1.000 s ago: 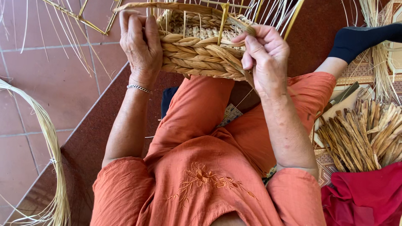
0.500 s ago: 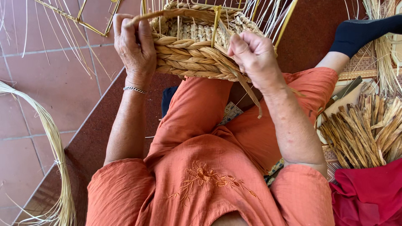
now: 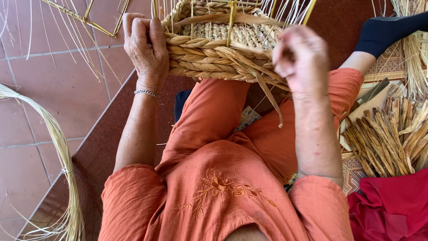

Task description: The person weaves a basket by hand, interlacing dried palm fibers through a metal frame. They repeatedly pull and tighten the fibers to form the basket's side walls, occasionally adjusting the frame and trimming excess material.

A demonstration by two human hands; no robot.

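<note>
Two bare hands work a half-woven basket of pale braided straw [image 3: 214,53] resting on the orange-clad knees. Left hand [image 3: 146,44] has its fingers clenched over the basket's rim. Right hand [image 3: 301,60], blurred, pinches a flat tan straw strand [image 3: 267,91] trailing below its fingers.

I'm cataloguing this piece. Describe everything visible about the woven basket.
The woven basket is unfinished, of thick tan plaited fibre rows on a yellow frame, with thin unwoven stakes fanning upward. It sits over the person's lap. The left hand grips its left edge; the blurred right hand pinches a loose strand hanging from its right side.
</note>
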